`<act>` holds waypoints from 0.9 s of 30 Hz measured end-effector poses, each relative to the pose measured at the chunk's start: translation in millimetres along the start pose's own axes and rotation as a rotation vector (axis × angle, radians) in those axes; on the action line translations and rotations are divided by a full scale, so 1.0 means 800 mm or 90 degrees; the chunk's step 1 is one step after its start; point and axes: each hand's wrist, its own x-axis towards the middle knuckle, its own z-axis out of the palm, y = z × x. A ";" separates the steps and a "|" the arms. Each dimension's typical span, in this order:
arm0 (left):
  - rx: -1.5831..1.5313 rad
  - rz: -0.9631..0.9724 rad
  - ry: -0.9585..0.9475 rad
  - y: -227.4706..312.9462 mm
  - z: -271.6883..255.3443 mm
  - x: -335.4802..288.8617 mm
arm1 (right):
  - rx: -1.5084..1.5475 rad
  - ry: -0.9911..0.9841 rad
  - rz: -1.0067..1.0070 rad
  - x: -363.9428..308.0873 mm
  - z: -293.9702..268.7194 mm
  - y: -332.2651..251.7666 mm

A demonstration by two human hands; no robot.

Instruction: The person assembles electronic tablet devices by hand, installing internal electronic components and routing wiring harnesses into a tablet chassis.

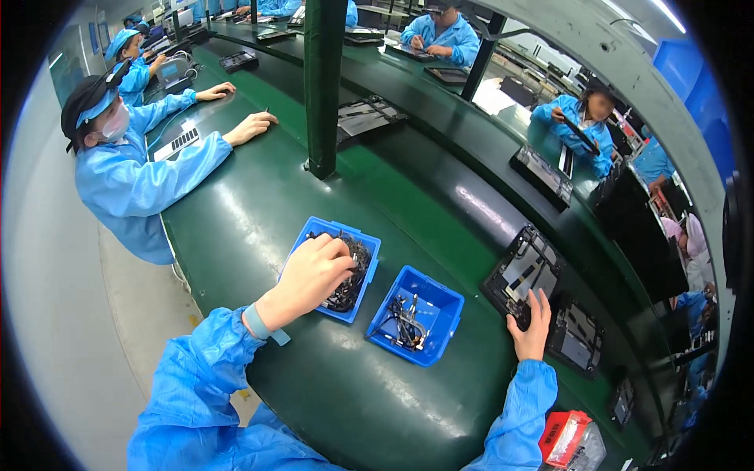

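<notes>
My left hand (316, 271) reaches over a blue bin (371, 245) filled with small dark cable-like parts (345, 294). Its fingers are bent and drawn together above the parts; what they hold, if anything, is hidden. To the right, my right hand (532, 328) grips the near corner of a black tray (496, 284), thumb on one side and fingers on the other. A flat device with its insides exposed (542, 263) lies in that tray. Between my hands stands a second blue bin (451, 302), holding a few loose cables (407, 326).
Another black tray with a device (577, 334) sits just right of my right hand. A red box (564, 438) is at the lower right. A green post (322, 86) rises from the green table (236, 212). At the left, a co-worker (133, 173) rests both arms on the table.
</notes>
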 end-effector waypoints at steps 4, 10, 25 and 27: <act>-0.070 -0.040 0.000 -0.004 -0.007 0.008 | -0.082 0.028 -0.013 0.020 0.012 0.017; -0.199 -0.163 0.031 -0.023 -0.030 0.004 | -0.026 0.088 -0.039 0.001 -0.012 -0.074; -0.404 -0.316 0.125 -0.032 -0.025 0.006 | 0.119 0.048 0.007 -0.093 -0.077 -0.177; -0.392 -0.272 0.016 -0.025 -0.030 0.011 | 0.124 0.043 0.012 -0.101 -0.077 -0.179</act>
